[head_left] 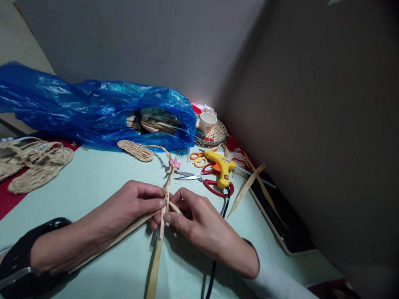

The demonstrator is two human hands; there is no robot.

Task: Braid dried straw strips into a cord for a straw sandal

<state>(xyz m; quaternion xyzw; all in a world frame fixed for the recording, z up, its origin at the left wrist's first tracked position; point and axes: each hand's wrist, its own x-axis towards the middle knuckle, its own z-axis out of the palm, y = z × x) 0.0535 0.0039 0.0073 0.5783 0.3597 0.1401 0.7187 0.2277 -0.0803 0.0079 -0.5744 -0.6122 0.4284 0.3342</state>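
Note:
Both hands meet over the pale green table at a straw braid [170, 180], whose far end is gripped by a pink binder clip [174, 164]. My left hand [134, 204] pinches the braid and a strand that runs back under my forearm. Opposite it, my right hand [191, 214] has thumb and fingers closed on the strands. One flat, yellowish strip [154, 272] hangs from between my hands toward the near edge. Beyond the clip, the braid leads to a woven straw sole [135, 150]. Some of my fingertips are hidden behind the strands.
A yellow glue gun [223, 168] lies on red-handled scissors [193, 176], its black cord [213, 275] running toward me. Behind are a blue plastic bag [98, 104] of straw and a basket [218, 135] with a paper cup [208, 122]. Woven sandals [41, 170] lie left, a black tray-like object [282, 225] right.

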